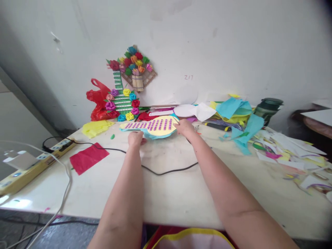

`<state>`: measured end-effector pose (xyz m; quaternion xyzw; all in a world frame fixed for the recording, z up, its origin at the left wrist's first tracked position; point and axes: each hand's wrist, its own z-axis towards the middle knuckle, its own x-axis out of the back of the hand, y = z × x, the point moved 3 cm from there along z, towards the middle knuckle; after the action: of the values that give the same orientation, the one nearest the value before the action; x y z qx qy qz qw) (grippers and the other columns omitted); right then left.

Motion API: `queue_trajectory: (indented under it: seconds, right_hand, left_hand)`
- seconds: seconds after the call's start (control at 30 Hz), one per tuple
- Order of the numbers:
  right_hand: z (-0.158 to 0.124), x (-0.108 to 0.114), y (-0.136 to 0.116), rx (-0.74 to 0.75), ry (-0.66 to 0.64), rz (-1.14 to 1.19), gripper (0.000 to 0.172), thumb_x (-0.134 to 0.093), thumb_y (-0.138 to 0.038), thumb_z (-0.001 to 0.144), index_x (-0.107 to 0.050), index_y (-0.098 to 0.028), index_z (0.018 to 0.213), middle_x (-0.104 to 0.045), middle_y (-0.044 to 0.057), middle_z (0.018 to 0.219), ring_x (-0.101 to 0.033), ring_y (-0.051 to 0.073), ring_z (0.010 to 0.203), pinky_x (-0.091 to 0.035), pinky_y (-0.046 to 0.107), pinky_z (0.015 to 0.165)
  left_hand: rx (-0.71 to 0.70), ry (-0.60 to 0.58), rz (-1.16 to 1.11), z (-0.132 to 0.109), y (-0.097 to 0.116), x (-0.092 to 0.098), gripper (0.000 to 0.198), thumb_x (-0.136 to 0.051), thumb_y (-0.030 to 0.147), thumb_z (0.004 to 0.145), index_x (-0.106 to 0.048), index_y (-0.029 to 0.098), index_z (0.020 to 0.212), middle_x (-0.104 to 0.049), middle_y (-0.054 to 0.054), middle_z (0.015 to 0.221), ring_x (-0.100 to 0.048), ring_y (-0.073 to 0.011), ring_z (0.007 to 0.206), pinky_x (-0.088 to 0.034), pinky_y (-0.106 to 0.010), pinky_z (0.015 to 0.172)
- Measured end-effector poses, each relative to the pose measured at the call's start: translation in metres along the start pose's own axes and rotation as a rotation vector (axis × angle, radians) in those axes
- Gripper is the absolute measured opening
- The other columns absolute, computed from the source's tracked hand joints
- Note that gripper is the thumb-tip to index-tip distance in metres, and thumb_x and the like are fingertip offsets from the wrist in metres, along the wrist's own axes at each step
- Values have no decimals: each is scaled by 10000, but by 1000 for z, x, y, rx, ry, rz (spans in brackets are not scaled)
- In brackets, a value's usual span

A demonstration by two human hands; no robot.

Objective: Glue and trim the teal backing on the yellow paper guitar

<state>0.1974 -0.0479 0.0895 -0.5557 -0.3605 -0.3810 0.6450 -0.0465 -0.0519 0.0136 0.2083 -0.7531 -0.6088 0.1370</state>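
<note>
White table (173, 199): right hand (184, 128), reached forward, pinches one yellow cutout's (158, 126) round end near the back, left hand (135, 138) beside its neck, grip unclear; outward, one red sheet (89, 158), one bottle (267, 111).

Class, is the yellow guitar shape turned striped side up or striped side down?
Striped side up: on the guitar shape, purple strips show on top, with blue paper showing beneath.

Between and just beyond the fingers (177, 125) was the paper cutout (159, 126); on the table (171, 204), behind-left of them, stood the flower craft (122, 100), farther left a power strip (38, 168), rightward a bottle (269, 108).
</note>
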Motion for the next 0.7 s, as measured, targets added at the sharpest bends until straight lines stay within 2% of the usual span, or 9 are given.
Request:
queue_trajectory:
  seconds: [0.07, 0.13, 0.23, 0.33, 0.4, 0.57, 0.7]
  right_hand:
    - [0, -2, 0, -17, -26, 59, 291, -443, -335, 831, -643, -124, 845, -661, 84, 646, -608, 196, 727, -419, 256, 624]
    - [1, -5, 1, -37, -43, 124, 281, -464, -342, 819, -636, -124, 859, -648, 69, 596, -608, 190, 672, -420, 250, 590]
    - [4, -14, 4, -73, -61, 202, 272, -498, -331, 792, -625, -122, 910, -642, 58, 574, -610, 191, 617, -418, 249, 542]
    - [9, -22, 6, -64, -41, 258, 262, -525, -305, 765, -618, -126, 932, -647, 53, 596, -614, 190, 585, -412, 245, 507]
    - [11, -26, 6, -49, -46, 306, 233, -529, -273, 756, -621, -132, 916, -654, 54, 627, -615, 181, 562, -412, 236, 492]
    - [12, -32, 6, -74, -58, 399, 192, -522, -168, 732, -610, -141, 901, -654, 59, 674, -616, 170, 555, -396, 216, 447]
    - [5, -31, 3, -105, -80, 552, 186, -513, -138, 736, -579, -140, 910, -615, 43, 632, -610, 165, 548, -354, 205, 404]
  left_hand:
    - [50, 2, 17, -6, 1, -6, 455, -612, 203, 717, -531, 86, 1149, -577, -82, 519, -606, -246, 475, -485, -323, 431]
    - [101, -48, -57, -15, 3, -14, 542, -614, 209, 733, -455, 69, 1232, -578, -75, 574, -616, -226, 501, -513, -330, 489]
    - [72, -84, -102, -25, 6, -21, 741, -611, 152, 737, -249, 168, 1383, -555, -7, 592, -568, -144, 434, -526, -323, 517]
    - [56, -140, -110, -27, 5, -23, 820, -572, 93, 748, -129, 229, 1424, -532, 24, 566, -554, -116, 423, -523, -295, 520]
    - [36, -166, -107, -26, 4, -22, 818, -550, 71, 748, -123, 226, 1429, -530, 24, 551, -564, -119, 434, -518, -281, 516]
    - [-23, -140, -101, -24, 5, -20, 823, -536, 75, 714, -135, 185, 1424, -525, 27, 536, -577, -143, 429, -515, -292, 514]
    - [-64, -161, -29, -24, 7, -21, 780, -517, 128, 709, -193, 238, 1410, -510, 32, 531, -598, -172, 432, -508, -297, 493]
